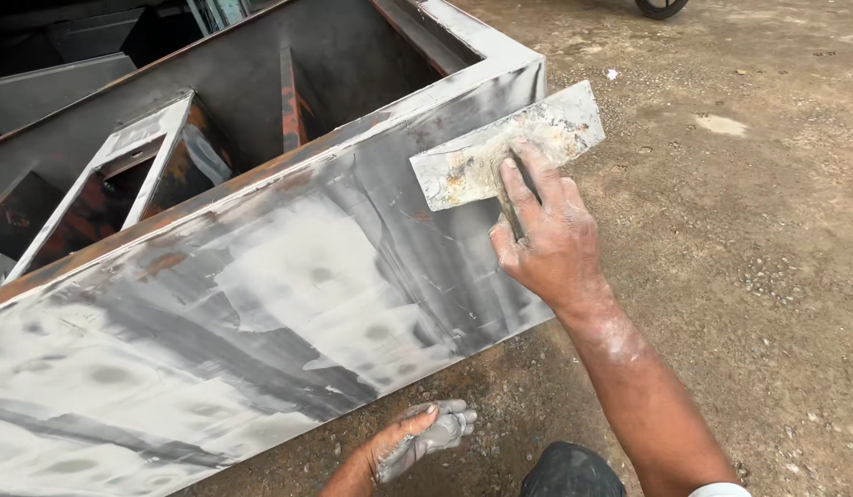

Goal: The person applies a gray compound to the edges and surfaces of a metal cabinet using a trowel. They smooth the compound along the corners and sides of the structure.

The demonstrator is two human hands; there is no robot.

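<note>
My right hand [544,230] grips a wide flat scraper blade [486,156] crusted with dried grey filler and presses it against the upper right part of a large steel box's side panel [261,304]. The panel is smeared with pale grey and white filler in broad streaks, with rust showing along its top edge. My left hand [417,442] hangs low near the ground below the panel, its fingers curled around a lump of grey putty [445,431]. Both hands are dusted with the grey filler.
The steel box [307,83] is open on top, with inner frames and rusty braces inside. Brown dirt ground [739,239] with small stones lies to the right and in front. A dark wheel [661,7] shows at the top edge. My dark-clad knee [569,474] is at the bottom.
</note>
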